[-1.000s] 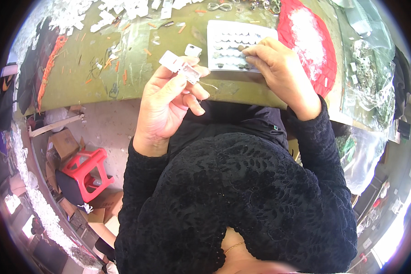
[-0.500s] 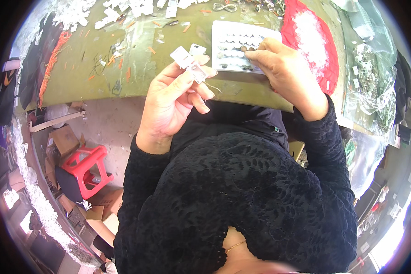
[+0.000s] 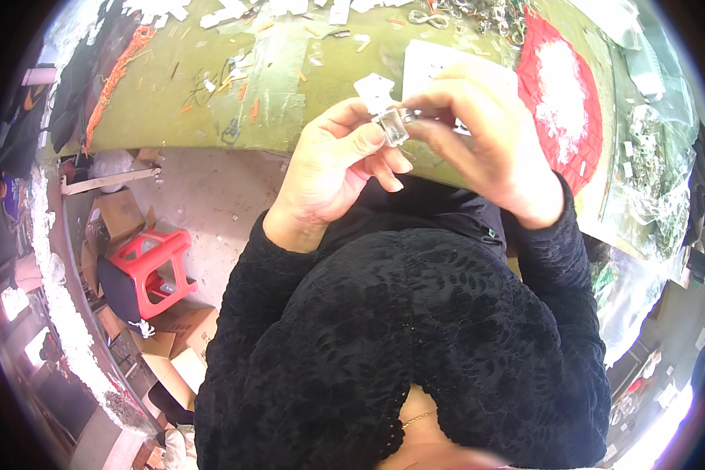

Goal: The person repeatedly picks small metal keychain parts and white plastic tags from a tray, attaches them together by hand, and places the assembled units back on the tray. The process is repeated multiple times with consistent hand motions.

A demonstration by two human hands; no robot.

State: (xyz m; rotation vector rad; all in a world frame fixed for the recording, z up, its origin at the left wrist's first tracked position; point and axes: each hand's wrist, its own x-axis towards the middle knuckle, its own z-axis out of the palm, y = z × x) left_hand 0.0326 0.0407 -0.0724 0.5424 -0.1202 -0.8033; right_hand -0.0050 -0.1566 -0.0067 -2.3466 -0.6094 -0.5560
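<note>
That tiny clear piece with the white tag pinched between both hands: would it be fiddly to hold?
Probably. The clear piece looks glossy, so likely slippery; both the left hand and right hand pinch it with fingertips. It seems very light. Its white tag sticks up unsupported, suggesting thin, bendable card.

— How many hands work at the green table (image 3: 211,102)?

— Two: a left hand (image 3: 333,168) and a right hand (image 3: 478,133), meeting over its near edge around one small clear piece (image 3: 393,125) with one white tag (image 3: 374,86).

— And around the table?

— One white tray (image 3: 431,66) and one red cloth (image 3: 560,102) on it; one red stool (image 3: 153,262) below it. The scattered white bits are too many to count.
</note>
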